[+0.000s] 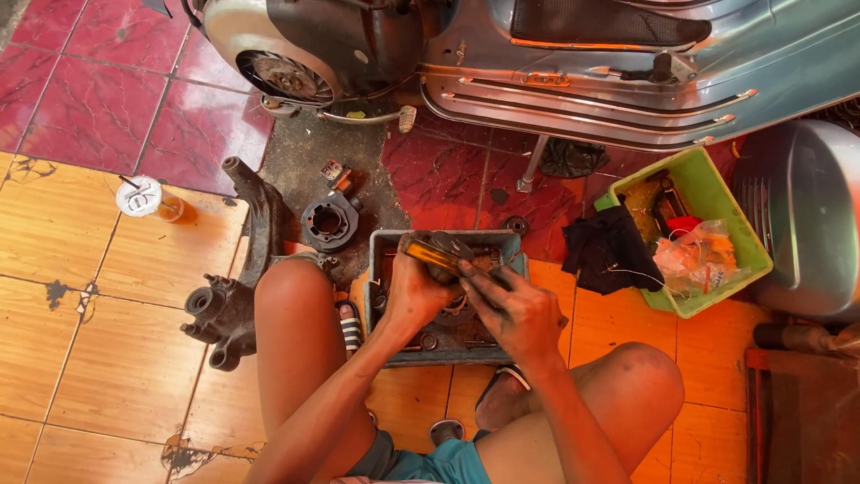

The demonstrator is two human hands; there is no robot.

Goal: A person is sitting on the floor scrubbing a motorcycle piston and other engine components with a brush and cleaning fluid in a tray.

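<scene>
I squat over a grey metal tray (381, 244) of greasy engine parts on the floor. My left hand (414, 291) grips a yellow-handled screwdriver (432, 255) held over the tray. My right hand (515, 309), smeared with grease, presses on a dark metal engine part (448, 244) in the tray, next to the screwdriver. The part's lower half is hidden by both hands. My bare knees frame the tray on either side.
A grey scooter (573, 63) stands at the top. A dark engine casing (235, 296) and a cylinder (329, 221) lie left of the tray. A plastic cup (143, 199) stands far left. A green bin (717, 202) and a black rag (609, 249) are on the right.
</scene>
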